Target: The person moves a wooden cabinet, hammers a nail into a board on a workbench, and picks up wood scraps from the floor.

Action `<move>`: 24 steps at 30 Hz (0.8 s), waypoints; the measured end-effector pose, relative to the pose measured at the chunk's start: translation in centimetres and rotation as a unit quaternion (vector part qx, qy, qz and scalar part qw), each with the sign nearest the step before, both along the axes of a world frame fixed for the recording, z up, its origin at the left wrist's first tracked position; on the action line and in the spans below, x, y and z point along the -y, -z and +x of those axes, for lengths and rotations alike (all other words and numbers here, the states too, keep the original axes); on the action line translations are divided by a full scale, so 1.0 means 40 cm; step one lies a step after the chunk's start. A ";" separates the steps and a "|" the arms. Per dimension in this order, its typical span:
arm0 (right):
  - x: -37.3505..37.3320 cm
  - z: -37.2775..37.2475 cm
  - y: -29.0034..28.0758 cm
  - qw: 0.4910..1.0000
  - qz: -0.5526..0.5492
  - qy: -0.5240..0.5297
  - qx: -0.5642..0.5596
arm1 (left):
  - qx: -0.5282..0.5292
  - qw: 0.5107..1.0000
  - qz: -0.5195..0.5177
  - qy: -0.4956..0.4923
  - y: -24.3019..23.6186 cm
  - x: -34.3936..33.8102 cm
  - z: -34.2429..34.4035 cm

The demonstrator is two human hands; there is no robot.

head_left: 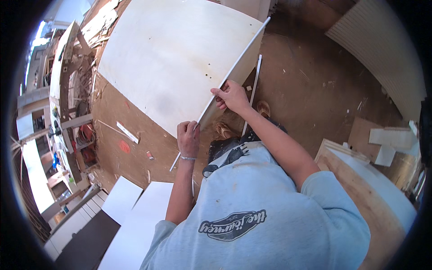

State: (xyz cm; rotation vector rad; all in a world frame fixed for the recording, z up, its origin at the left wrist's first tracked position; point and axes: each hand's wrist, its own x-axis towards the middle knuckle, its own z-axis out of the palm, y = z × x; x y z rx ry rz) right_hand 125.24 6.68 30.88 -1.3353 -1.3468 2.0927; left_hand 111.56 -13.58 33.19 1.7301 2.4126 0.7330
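Observation:
A large off-white panel (148, 63) with a few small dark holes lies in front of me, its near right edge facing my body. Along that edge runs a long thin white strip (246, 48), its lower end sticking out past the panel's corner. My right hand (231, 96) grips the strip about midway, thumb on top and fingers curled below. Near the corner my left hand (188, 140) is closed round the strip, fingers bent; a small dark bit shows at its fingertips, too small to name. The left palm is hidden.
Another thin white strip (255, 83) stands by my feet. White boards (148, 220) lie at lower left, and a wood-edged panel (360, 189) is at right. A ribbed panel (382, 49) stands far right. Scraps (127, 132) litter the brown floor; a cluttered workbench (58, 112) runs along the left.

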 end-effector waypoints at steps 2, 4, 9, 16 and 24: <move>-0.005 0.006 0.000 1.000 0.020 -0.008 0.014 | -0.013 0.999 -0.004 0.033 0.006 -0.005 -0.016; -0.010 0.010 0.002 0.999 0.039 -0.011 0.022 | -0.030 0.997 -0.002 0.066 0.013 -0.012 -0.034; -0.005 0.018 0.003 0.998 0.051 -0.015 0.044 | -0.042 0.994 0.013 0.095 0.036 -0.033 -0.044; 0.004 0.028 0.002 0.991 0.115 -0.023 0.068 | -0.063 0.991 0.002 0.120 0.043 -0.053 -0.041; 0.023 0.018 0.001 0.990 0.130 0.001 0.059 | -0.054 0.986 -0.043 0.150 0.039 -0.060 -0.067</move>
